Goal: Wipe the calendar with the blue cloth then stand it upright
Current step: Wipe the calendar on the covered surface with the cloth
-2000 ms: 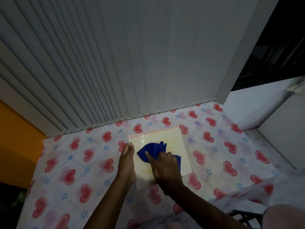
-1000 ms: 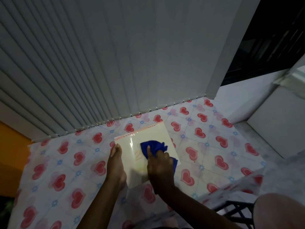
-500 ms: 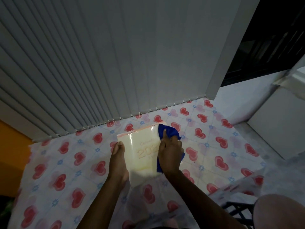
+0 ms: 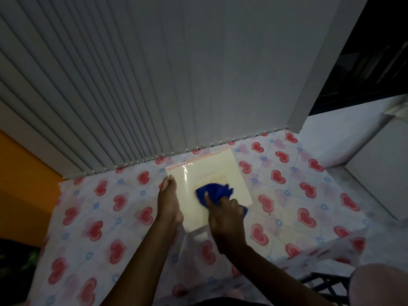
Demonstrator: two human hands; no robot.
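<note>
A cream calendar (image 4: pixel 229 171) with a pink top strip lies flat on the heart-patterned tablecloth (image 4: pixel 106 217), close to the blinds. My left hand (image 4: pixel 169 200) rests along its left edge, fingers together, pressing it down. A crumpled blue cloth (image 4: pixel 215 192) sits on the middle of the calendar's cover, and my right hand (image 4: pixel 225 214) grips it from the near side. The calendar's lower right part is hidden under that hand and the cloth.
Grey vertical blinds (image 4: pixel 176 85) hang right behind the table's far edge. A white box-like surface (image 4: pixel 379 168) stands at the right, an orange wall (image 4: pixel 24 180) at the left. A dark metal frame (image 4: pixel 326 288) shows at the bottom right.
My right hand has swept the blue cloth from the calendar's upper right corner back to its middle. My left hand stays on the left edge. The view has shifted slightly.
</note>
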